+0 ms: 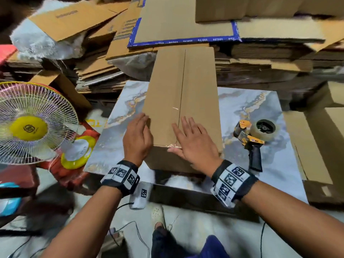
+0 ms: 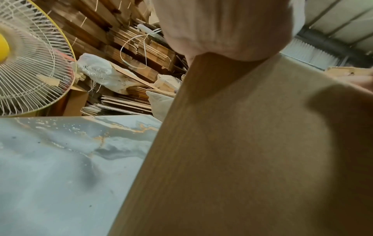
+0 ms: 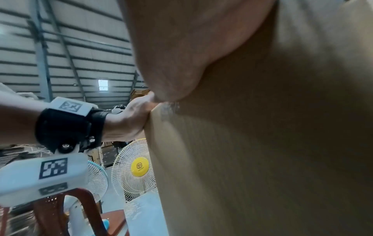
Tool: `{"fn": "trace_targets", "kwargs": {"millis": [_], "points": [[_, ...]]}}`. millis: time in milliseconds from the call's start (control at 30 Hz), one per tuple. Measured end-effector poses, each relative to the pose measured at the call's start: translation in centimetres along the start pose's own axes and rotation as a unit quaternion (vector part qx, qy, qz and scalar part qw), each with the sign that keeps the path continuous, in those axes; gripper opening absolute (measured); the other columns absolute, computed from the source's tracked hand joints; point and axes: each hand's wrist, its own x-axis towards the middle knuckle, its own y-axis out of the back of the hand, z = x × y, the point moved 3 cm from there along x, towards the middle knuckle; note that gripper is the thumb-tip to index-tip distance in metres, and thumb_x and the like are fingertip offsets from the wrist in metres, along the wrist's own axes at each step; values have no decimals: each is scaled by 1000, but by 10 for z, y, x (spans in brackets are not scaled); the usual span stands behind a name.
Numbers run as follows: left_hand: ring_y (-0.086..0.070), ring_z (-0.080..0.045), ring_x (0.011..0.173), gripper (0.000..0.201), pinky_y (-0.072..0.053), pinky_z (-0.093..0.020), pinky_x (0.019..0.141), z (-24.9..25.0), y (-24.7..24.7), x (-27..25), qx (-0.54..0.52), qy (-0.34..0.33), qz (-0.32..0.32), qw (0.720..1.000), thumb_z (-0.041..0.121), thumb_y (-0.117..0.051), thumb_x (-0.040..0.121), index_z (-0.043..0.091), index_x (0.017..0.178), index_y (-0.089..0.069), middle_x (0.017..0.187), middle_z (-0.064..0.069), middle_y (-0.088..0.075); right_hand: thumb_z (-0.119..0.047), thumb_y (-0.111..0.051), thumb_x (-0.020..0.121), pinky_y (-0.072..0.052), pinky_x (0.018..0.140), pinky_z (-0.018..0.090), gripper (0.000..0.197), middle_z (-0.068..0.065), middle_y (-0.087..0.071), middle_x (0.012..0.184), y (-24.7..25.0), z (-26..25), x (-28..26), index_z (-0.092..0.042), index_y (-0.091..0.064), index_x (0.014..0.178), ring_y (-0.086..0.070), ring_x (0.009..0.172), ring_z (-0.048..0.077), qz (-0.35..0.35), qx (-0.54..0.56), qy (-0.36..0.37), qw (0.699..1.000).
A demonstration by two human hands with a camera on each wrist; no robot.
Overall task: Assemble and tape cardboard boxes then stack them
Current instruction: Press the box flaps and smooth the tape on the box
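A long brown cardboard box lies on the marbled table, its two top flaps closed along a centre seam. My left hand lies flat against the box's near left edge, fingers straight. My right hand presses flat on the near end of the top, over the seam, with clear tape glinting under its thumb. In the left wrist view the box side fills the right half, the palm at its top corner. The right wrist view shows the box wall and my left hand at its edge.
A yellow-and-black tape dispenser with a clear roll lies on the table right of the box. Stacks of flat cardboard crowd the back. A yellow-hubbed fan stands at the left. More cardboard leans at the table's right edge.
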Motion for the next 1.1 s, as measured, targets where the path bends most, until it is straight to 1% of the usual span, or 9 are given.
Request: {"fn": "trace_targets", "kwargs": {"millis": [100,233,400,500,633,767,867,967,1100], "points": [[-53,-27,133,53,-39,-32,108,0,0,1,-1,8,-24,1000,28,-34,92,5,126,-68,138,-14,-62,-73,-17,94,-27,119,56,86,22,-12,166,-7,-3,6,-18,-15,161,-19,153,40,15,-34,-9,999],[-53,-26,130,51,-42,-34,104,4,2,2,21,13,-50,998,27,-35,93,5,126,-67,141,-13,-58,-71,-34,95,-15,122,53,94,22,8,167,-3,1,6,-18,7,161,-3,156,35,-16,-66,26,997],[-56,-33,114,37,-46,-43,91,11,8,8,96,-3,-77,992,24,-37,97,7,114,-65,126,-11,-61,-77,-31,91,-11,122,59,98,19,5,168,4,10,-2,-20,6,161,0,156,32,-30,-38,18,999],[-51,-38,116,29,-41,-52,94,22,10,14,172,-12,-106,979,26,-36,101,10,108,-58,115,-11,-59,-75,-22,94,-5,124,58,87,10,1,170,14,32,-21,-24,-3,162,4,157,26,-11,93,-44,995],[-49,-43,127,52,-41,-55,105,71,-9,14,152,-84,-115,978,39,-32,99,1,125,-57,128,-22,-57,-59,-31,101,-18,124,44,67,6,-26,165,8,91,-52,-20,-35,155,-16,155,21,113,348,-169,915],[-39,-41,141,67,-32,-52,117,143,-57,1,91,-135,-170,972,50,-29,97,3,138,-53,146,-23,-49,-37,-56,102,-42,92,31,44,10,-61,138,-35,161,-80,-13,-56,139,-56,127,29,195,430,-337,815],[-30,-39,146,80,-27,-52,119,170,-92,-7,127,-128,-220,959,64,-26,93,8,147,-42,154,-23,-39,-28,-59,100,-45,77,33,30,19,-68,121,-79,206,-97,-9,-62,122,-62,109,38,166,430,-455,762],[-19,-33,152,81,-19,-52,122,170,-108,-17,205,-119,-260,936,60,-26,91,11,156,-29,162,-18,-25,-38,-58,98,-45,61,31,36,16,-63,111,-120,228,-107,-5,-58,113,-59,95,33,60,437,-540,717],[-26,-34,150,80,-24,-54,119,163,-100,-19,172,-148,-256,940,50,-24,86,9,153,-37,160,-19,-31,-63,-67,85,-44,66,35,60,13,-61,89,-171,252,-98,-5,-61,95,-61,83,34,17,522,-559,644]]}}
